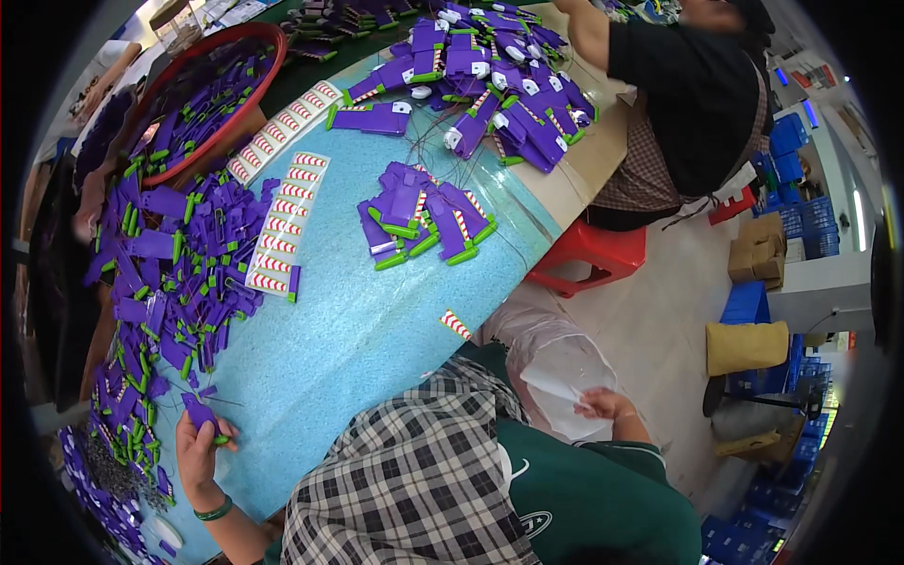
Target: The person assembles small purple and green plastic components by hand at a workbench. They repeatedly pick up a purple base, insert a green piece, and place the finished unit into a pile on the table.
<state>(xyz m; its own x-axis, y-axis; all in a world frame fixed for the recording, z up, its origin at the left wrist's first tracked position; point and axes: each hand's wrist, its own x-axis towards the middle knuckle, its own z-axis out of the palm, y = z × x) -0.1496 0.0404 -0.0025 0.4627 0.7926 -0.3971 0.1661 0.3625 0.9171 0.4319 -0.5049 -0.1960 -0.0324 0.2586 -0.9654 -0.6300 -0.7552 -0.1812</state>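
Note:
My left hand (198, 447), with a green band at the wrist, pinches a purple toy wing (199, 411) with a green tip at the table's left side. Beside it lies a big heap of similar purple and green wing pieces (169, 268). Over a whitish plastic bag (523, 330) to the right of my lap, my right hand (607, 404) has its fingers closed on the edge of a white sheet (556, 395). One loose red-and-white striped sticker (456, 325) lies on the blue tabletop (339, 320) near its front edge.
Striped sticker sheets (280, 226) lie beside the heap. A small group of striped wings (424, 212) sits mid-table, with a larger pile (480, 71) farther back. A red basin (278, 56) holds more pieces. Across the table is another person (687, 94); a red stool (593, 254) stands nearby.

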